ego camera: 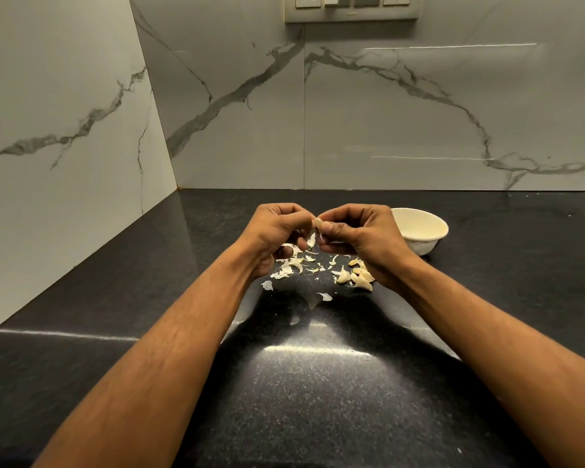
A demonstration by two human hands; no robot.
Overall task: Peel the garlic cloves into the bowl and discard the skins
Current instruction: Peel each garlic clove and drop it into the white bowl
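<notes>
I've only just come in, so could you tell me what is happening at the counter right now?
A person is peeling garlic over a dark countertop. The left hand and right hand are raised together, both pinching one garlic clove, with a strip of skin hanging from it. Loose skins lie scattered under the hands, and a small pile of cloves sits beneath the right wrist. A white bowl stands just right of the hands; what it holds cannot be made out.
</notes>
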